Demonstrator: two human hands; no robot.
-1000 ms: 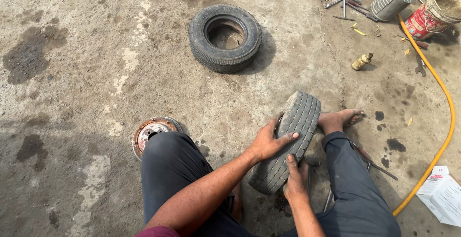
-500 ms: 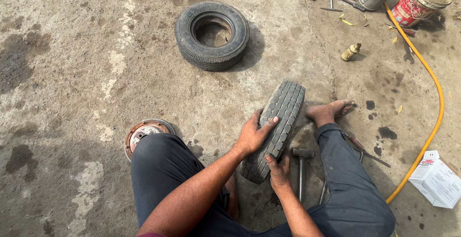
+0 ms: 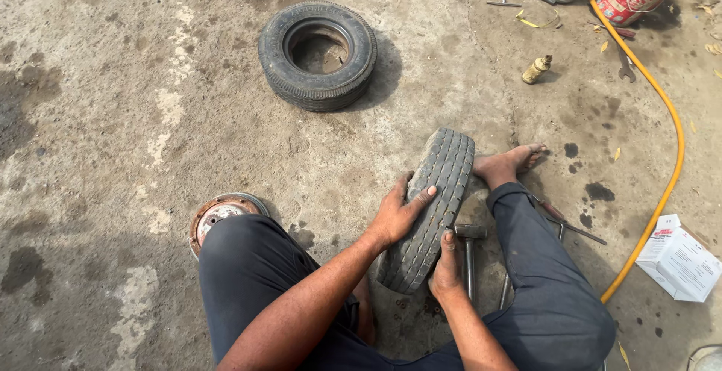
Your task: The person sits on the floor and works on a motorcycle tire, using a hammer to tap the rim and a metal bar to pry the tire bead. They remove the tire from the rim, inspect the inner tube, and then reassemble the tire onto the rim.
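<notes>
Tyre stands upright on its tread between the person's knees, on the stained concrete floor, and it leans a little toward the bare foot. Left hand lies flat over the tread with the fingers spread, pressing more than clasping, and right hand holds the lower side of the tyre with the thumb up on the rubber; neither hand wraps it fully. Because of this, I think the tyre could roll or tip out of the grasp, and the foot just beside it would be struck first. A hammer lies on the ground close behind the right hand, with other thin tools near the knee, so a slipping tyre may fall on them or the fingers may be pinched. The oily patches on the floor could also let the tread slide. A second tyre and a rusty wheel rim lie well apart and seem no danger.
</notes>
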